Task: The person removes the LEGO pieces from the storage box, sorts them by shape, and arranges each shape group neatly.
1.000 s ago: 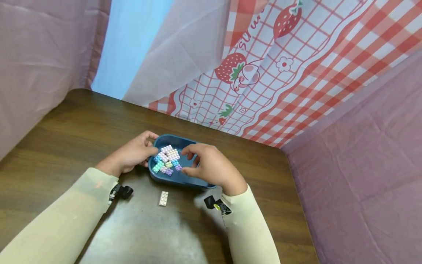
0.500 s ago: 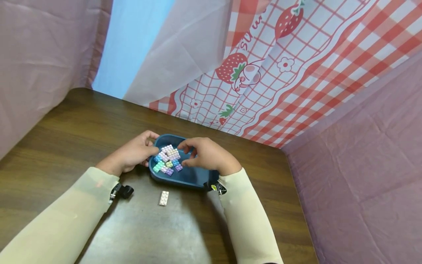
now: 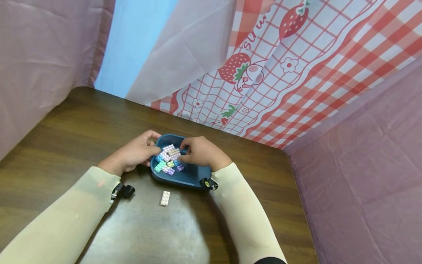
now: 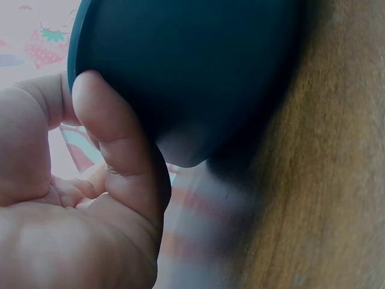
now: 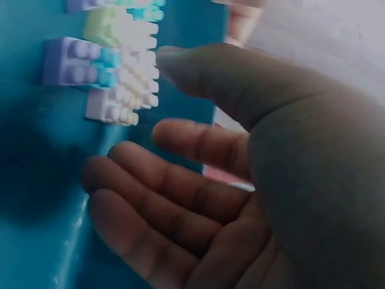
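Observation:
A dark blue tray (image 3: pixel 188 176) rests on the table with a heap of pastel toy building bricks (image 3: pixel 172 152) in its left end. My left hand (image 3: pixel 136 153) grips the tray's left end; in the left wrist view the thumb (image 4: pixel 111 135) lies against the tray wall. Over the tray hovers my right hand (image 3: pixel 203 152), fingers bent and thumb apart from them. The right wrist view shows nothing between them, with the thumb tip (image 5: pixel 174 63) right at the pale bricks and a purple brick (image 5: pixel 63 63) nearby. A single white brick (image 3: pixel 165 198) lies on the table in front of the tray.
The wooden table (image 3: pixel 257 205) reaches to a strawberry-patterned cloth (image 3: pixel 227 95) at the back. Pinkish curtains (image 3: pixel 359 165) hang at both sides. Small black cameras, one of them the left wrist camera (image 3: pixel 126 191), sit on both wrists.
My right hand has moved left and further over the tray, bringing its fingertips closer to the brick heap. My left hand keeps its grip on the tray's end.

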Demonstrator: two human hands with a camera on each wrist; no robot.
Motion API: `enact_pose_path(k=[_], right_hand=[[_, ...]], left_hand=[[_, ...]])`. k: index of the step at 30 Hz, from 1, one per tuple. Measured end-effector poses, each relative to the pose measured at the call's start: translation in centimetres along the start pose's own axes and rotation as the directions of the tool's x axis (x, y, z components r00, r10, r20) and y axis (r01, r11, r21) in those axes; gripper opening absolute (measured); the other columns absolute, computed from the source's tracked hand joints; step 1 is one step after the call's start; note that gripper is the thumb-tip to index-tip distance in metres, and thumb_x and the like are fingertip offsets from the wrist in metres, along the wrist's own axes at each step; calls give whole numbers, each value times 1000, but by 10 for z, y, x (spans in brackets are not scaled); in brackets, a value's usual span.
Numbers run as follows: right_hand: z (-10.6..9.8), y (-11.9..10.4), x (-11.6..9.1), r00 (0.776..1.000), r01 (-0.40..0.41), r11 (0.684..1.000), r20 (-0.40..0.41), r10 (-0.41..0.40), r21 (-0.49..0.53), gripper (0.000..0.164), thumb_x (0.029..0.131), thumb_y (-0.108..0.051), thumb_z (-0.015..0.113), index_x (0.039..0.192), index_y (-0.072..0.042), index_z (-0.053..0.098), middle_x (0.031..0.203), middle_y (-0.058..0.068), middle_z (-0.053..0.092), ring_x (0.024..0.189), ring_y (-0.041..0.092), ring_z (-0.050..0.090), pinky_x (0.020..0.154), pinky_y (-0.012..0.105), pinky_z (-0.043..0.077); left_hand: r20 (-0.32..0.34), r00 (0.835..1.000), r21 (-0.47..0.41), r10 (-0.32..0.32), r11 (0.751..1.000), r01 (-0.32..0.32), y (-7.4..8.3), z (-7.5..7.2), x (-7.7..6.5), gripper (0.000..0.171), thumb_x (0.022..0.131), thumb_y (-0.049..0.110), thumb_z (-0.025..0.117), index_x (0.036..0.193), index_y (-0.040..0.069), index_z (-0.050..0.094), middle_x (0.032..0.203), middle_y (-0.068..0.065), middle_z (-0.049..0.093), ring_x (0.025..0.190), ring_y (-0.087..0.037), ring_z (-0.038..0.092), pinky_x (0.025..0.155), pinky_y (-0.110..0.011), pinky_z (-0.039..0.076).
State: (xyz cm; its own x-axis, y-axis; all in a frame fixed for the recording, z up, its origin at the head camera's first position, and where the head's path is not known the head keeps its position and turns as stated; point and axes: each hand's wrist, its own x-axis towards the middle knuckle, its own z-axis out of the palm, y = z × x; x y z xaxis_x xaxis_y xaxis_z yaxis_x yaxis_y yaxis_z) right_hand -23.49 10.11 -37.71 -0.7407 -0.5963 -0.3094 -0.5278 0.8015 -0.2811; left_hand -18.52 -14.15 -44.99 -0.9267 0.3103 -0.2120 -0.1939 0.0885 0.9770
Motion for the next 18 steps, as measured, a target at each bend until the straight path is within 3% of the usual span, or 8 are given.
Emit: enact_pose_path(k=[4, 9, 18], right_hand=[[2, 0, 2, 999, -40, 999, 28, 40, -14, 36, 87, -51, 82, 102, -20, 70, 81, -6, 66, 73, 10, 59, 68, 28, 50], [2, 2, 4, 995, -33, 999, 96, 33, 8, 39, 81, -52, 87, 81, -20, 66, 73, -6, 62, 68, 12, 56, 62, 29, 46], [3, 6, 13, 965, -46, 996, 259, 25, 75, 37, 83, -50, 87, 82, -19, 68, 72, -2, 68, 67, 16, 65, 63, 32, 52]], left_hand=[[0, 1000, -2, 4, 1000, -4, -1, 0, 2, 56, 96, 6, 60, 147, 7, 37, 99, -15, 55, 63, -18, 55, 50, -29, 54], [1, 1000, -5, 0, 1000, 0, -2, -1, 4, 54, 96, 6, 59, 146, 9, 38, 99, -15, 55, 62, -18, 54, 50, -28, 54], [-1, 1000, 2, -13, 1000, 13, -3, -2, 4, 54, 97, 7, 60, 146, 10, 38, 101, -16, 55, 62, -18, 54, 50, -28, 53]])
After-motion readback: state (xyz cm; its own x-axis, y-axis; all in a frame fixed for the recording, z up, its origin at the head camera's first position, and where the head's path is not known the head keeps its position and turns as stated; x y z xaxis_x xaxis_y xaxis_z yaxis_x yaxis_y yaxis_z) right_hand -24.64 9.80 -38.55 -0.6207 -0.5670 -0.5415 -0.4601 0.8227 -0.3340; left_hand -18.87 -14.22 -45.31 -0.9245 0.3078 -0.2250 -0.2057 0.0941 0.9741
